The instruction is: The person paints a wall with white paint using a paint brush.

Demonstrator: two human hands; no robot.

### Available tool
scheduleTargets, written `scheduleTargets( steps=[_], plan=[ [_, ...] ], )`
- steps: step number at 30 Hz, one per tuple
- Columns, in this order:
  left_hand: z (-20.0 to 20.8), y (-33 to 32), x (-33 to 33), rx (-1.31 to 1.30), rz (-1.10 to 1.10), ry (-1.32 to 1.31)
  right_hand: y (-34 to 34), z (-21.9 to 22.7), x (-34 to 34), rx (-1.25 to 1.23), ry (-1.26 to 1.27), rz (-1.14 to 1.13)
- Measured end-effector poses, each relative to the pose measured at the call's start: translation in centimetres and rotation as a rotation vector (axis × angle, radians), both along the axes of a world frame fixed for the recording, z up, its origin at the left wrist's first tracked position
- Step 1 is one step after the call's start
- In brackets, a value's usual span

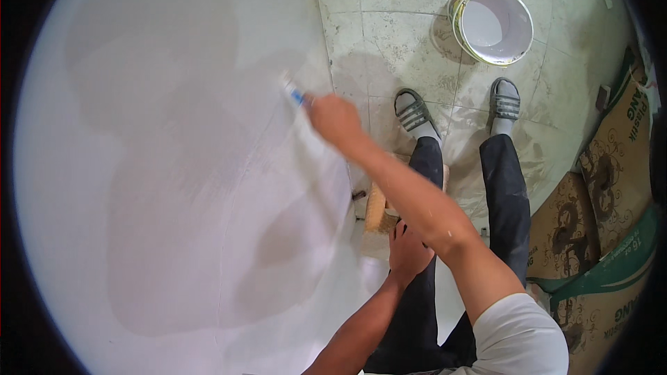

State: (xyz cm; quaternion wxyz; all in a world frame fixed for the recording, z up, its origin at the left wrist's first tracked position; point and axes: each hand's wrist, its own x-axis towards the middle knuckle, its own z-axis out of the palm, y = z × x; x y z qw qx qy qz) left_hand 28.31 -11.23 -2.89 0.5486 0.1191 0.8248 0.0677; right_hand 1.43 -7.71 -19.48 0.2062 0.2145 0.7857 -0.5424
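R hand (pixel 335 119): closed grip on a blue-handled tool (pixel 294 93), prob. a putty knife or scraper; arm stretched fwd across body to the wall (pixel 174 167).
Tool pos: blade end touching wall, upper centre of view, just beyond R fingers; blade itself blurred, can't tell width.
Tool axis: long axis runs diagonal, handle at lower R in the fist, working end pointing up-L, away from the person.
L hand (pixel 406 250): low, near the knees, fingers wrapped on a tan block-like item (pixel 379 210), maybe a hawk or sanding block; mostly hidden by R forearm, so exact kind unclear. Grip looks closed on it.
Wall state: large pale surface w/ irregular darker grey patches, looks like damp or fresh coat vs lighter dry areas. Dark zone spans upper L down to lower centre.
Progress (my read): well along; much of the visible wall is coated. Strip at R edge near the tool and lower R area look lighter, likely left to do or to smooth.
Bucket (pixel 492 24): white, open, on tiled floor (pixel 403 42), well apart from hands, beyond the feet.
Feet: grey slides (pixel 415 111), dusty dark trousers.
Sacks (pixel 611 187): brown paper bags stacked at R, green bands.
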Motion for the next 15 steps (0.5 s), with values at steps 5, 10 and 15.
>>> scheduleTargets(
  steps=[5,10,15],
  plan=[
    [1.0,1.4,-1.9,0.017,0.159,-0.076,4.1,14.1,6.7,-0.616,0.356,0.14],
    [0.4,1.9,-1.2,-0.056,-0.121,-0.127,6.9,5.9,4.4,-0.259,-0.083,0.016],
    [0.1,0.0,0.6,0.086,0.129,-0.079,2.9,7.1,1.1,-0.177,0.14,0.209]
  ],
)
